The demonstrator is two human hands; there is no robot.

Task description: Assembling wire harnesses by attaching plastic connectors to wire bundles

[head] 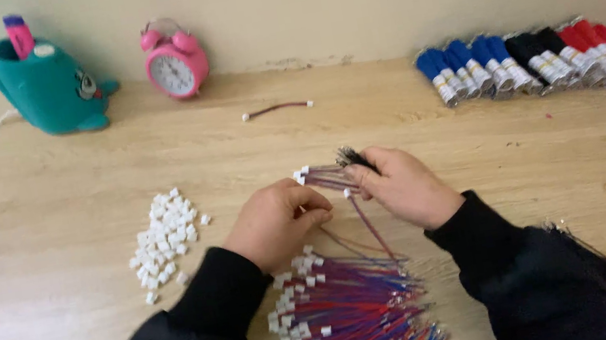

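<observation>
My left hand [276, 221] and my right hand [402, 186] meet over the middle of a wooden table [62, 202]. Together they pinch a few thin red-and-blue wires with small white plug ends [321, 178]; my right hand also holds a dark bundle tip [352, 157]. One loose wire [368, 225] hangs down from my right fingers. Below my hands lies a big fan of red and blue wires with white connectors [344, 319]. A heap of small white plastic connector housings [164, 241] sits left of my left hand.
A single short wire [277, 108] lies further back. A pink alarm clock [175, 60] and a teal creature-shaped pen holder [51, 85] stand by the wall. Rows of blue, black and red wire bundles [535, 61] lie at the back right.
</observation>
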